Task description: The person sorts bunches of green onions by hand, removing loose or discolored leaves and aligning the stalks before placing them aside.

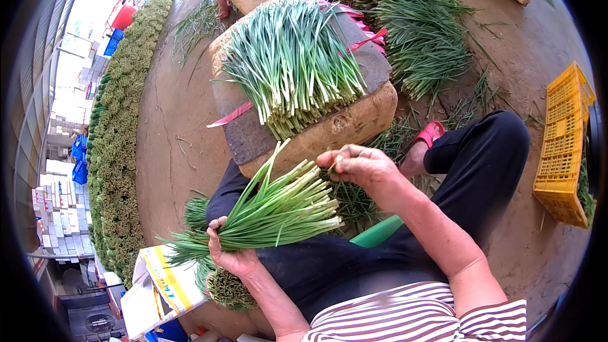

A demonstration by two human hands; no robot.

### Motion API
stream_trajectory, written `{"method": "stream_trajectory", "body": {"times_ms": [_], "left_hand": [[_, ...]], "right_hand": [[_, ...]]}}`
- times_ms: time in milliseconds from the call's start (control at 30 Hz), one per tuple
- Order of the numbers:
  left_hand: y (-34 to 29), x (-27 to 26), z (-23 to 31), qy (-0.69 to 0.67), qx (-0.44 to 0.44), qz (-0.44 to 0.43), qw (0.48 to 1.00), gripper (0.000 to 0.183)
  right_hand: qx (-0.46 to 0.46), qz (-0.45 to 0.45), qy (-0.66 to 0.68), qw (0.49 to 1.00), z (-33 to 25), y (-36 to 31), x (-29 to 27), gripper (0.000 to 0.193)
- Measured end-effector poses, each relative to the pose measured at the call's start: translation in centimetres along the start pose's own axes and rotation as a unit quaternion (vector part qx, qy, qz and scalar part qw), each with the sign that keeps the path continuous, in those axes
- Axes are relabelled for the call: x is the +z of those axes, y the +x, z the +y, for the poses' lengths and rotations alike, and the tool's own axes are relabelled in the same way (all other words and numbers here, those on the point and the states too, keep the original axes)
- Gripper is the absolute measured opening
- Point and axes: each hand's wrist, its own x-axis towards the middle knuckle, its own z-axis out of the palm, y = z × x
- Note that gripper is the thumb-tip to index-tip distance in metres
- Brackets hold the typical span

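A loose bunch of garlic chives (282,212) lies across my left hand (233,253), whose fingers wrap its leafy part. The pale stem ends point right, and a few stalks stick up out of line. Just beyond those ends is my right hand (362,166), its thumb and fingers pinched together; what they hold, if anything, is too small to make out. In front of me a thick pile of chives (291,69) rests on a foam block (361,120) with a dark top, cut ends toward me. Pink ties (232,115) stick out from under it.
Heaps of loose chives (424,38) cover the floor at the far right. A yellow crate (560,145) stands at right. Along the left runs a long row of bundles (126,120). A white box (168,278) is at lower left, beside a finished-looking bundle (231,288).
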Motion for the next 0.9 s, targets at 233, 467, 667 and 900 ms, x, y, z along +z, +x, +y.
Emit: {"method": "stream_trajectory", "body": {"times_ms": [233, 467, 667, 900], "left_hand": [[-0.2, -0.2, -0.1, 0.030, 0.042, 0.010, 0.999, 0.007], [-0.4, 1.3, -1.3, 0.070, 0.072, -0.006, 0.995, 0.009], [-0.3, 0.8, -1.8, 0.064, 0.055, 0.025, 0.996, 0.009], [-0.1, 0.3, -1.0, 0.050, 0.057, 0.074, 0.994, 0.007]], "right_hand": [[-0.113, 0.017, -0.455, 0.883, 1.6, -0.4, 0.0, 0.024], [-0.173, 0.094, -0.436, 0.878, 5.1, -0.1, 1.2, 0.018], [-0.045, 0.107, -0.018, 0.993, 2.6, 0.0, 1.3, 0.010], [-0.089, 0.137, 0.009, 0.986, 1.2, 0.0, -0.2, 0.011]]}}
